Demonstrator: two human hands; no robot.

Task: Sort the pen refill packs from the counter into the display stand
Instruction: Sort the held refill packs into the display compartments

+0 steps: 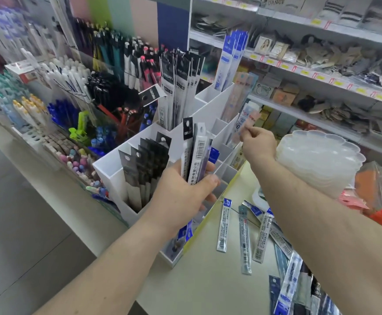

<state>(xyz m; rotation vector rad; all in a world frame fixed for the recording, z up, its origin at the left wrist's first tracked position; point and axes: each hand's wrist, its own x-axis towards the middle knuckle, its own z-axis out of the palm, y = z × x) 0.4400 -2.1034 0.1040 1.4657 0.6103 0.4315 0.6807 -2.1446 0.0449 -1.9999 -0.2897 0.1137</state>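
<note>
The left hand (181, 189) grips a bunch of packs (195, 153). The right hand (257, 142) pinches one thin pack (245, 122) by its top, at one o'clock over the stand (108, 169). They look light, bendy and slippery, so hold near the stiff top.

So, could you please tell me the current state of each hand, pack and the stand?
Left hand: grips a bundle of refill packs, upright.
Right hand: pinches a red-topped refill pack over the stand's right-side slots.
White display stand: partly filled, black-topped packs standing in it.
Loose refill packs: lying flat on the counter, unsorted.
</note>
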